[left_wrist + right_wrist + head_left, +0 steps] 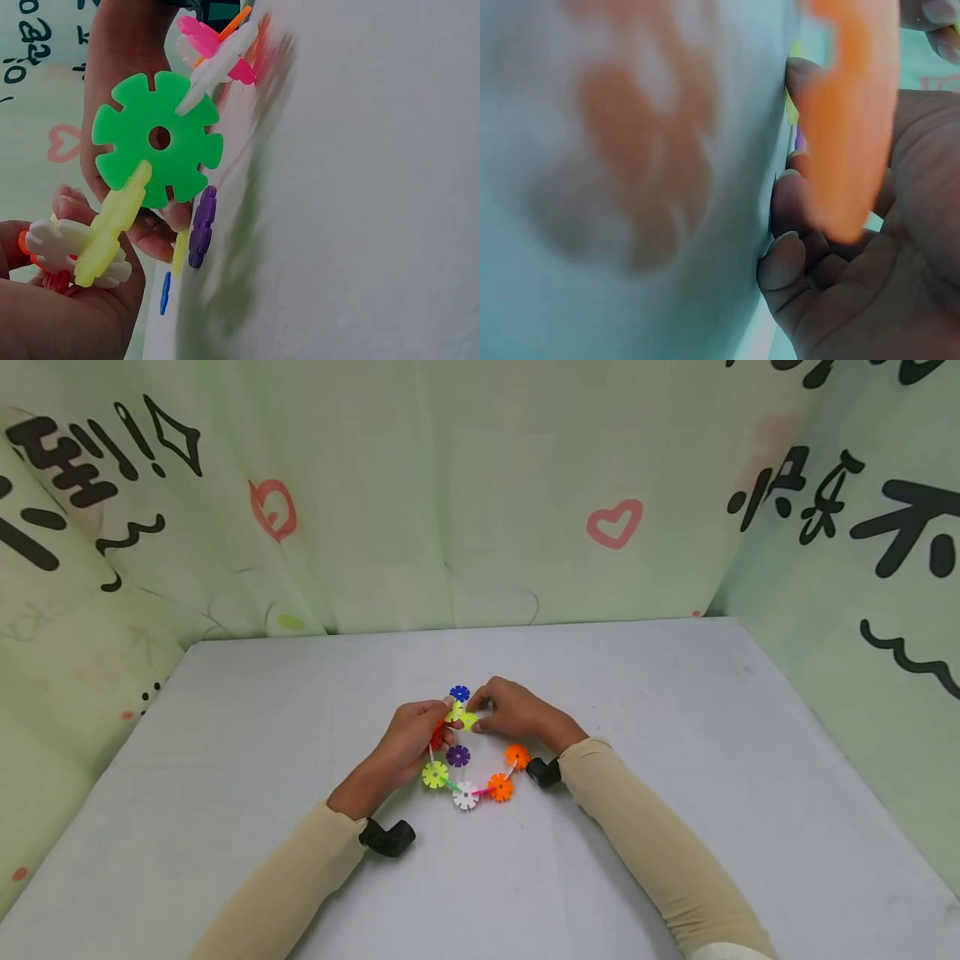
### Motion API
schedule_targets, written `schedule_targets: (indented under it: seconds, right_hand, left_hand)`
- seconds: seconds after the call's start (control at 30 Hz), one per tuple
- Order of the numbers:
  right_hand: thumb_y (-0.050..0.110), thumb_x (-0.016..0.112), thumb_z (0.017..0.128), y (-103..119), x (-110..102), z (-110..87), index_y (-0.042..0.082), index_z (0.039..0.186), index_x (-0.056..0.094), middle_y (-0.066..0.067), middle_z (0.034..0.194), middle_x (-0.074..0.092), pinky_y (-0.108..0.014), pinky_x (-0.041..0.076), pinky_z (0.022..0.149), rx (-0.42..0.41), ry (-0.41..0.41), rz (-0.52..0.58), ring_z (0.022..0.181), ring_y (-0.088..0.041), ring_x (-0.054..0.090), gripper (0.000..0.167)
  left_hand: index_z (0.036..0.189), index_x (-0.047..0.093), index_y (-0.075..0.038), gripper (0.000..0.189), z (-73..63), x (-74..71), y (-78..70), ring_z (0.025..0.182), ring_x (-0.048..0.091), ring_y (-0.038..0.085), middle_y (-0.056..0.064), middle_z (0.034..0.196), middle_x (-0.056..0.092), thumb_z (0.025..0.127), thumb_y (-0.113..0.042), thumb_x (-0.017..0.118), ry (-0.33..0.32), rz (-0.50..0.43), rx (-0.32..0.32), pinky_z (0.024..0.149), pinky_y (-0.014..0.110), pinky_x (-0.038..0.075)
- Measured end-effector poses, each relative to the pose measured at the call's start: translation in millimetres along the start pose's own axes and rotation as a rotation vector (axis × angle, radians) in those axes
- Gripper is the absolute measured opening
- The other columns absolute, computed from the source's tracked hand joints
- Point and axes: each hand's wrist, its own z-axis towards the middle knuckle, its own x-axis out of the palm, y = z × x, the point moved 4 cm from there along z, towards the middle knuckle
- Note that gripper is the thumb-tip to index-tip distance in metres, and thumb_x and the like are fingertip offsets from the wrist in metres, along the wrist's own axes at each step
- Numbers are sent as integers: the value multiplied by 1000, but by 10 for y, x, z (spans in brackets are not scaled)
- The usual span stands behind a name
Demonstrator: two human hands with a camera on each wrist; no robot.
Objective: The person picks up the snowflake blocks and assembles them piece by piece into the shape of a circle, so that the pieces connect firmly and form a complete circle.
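My left hand [415, 732] grips one end of a chain of interlocked plastic snowflake discs, around its red disc [437, 737]. From there the chain curves round through a lime disc [435, 775], a green disc [159, 139] seen edge-on from above, a white disc [466, 795] and an orange disc [500, 787]. A second orange disc [517, 756] ends it, beside the right wrist. My right hand [513, 706] pinches a yellow snowflake disc [469, 721] between thumb and fingertips, low over the table. In the right wrist view, the near orange disc [851, 127] hides part of that hand.
Loose on the white table [637, 693] lie a blue disc [460, 692], beyond the hands, and a purple disc [458, 756], inside the chain's curve. Black wrist cameras [387, 838] sit on both wrists. A printed green curtain [450, 485] surrounds the table's back and sides.
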Motion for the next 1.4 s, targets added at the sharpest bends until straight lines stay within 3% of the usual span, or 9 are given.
schedule_targets:
  seconds: [0.3,0.5,0.63,0.87,1.4]
  right_hand:
    - [9,70,89,-46,-28,-49,6,102,60,-5,92,60,-31,48,80,-5,-14,95,85,-21,54,17]
    - [5,64,91,-130,-102,-112,5,110,66,-5,89,61,-31,47,77,-9,-23,111,81,-20,54,20]
    - [6,62,92,-173,-145,-156,4,113,67,-5,92,63,-29,48,73,-7,-56,130,79,-19,55,21]
    - [10,68,91,-161,-208,-251,3,104,68,-6,92,66,-30,52,72,-22,-132,241,73,-20,61,15]
    - [8,69,90,-27,-161,-295,4,99,70,-8,90,69,-34,51,71,-146,-124,359,76,-28,63,10]
  left_hand:
    - [125,57,2,37,-13,-9,7,66,53,15,16,99,63,104,-27,49,1,-8,-7,64,21,49]
    - [141,41,-4,41,-3,-1,24,65,53,14,11,95,63,106,-24,42,13,-40,-36,63,20,49]
    - [138,45,-6,37,-3,6,29,63,52,14,11,94,63,106,-23,42,15,-38,-41,61,19,48]
    - [135,47,-4,35,1,40,24,64,51,15,11,92,63,106,-23,42,43,-30,-31,61,21,47]
    - [130,48,-1,34,4,70,10,61,50,14,11,91,63,106,-24,41,88,-40,-14,61,20,47]
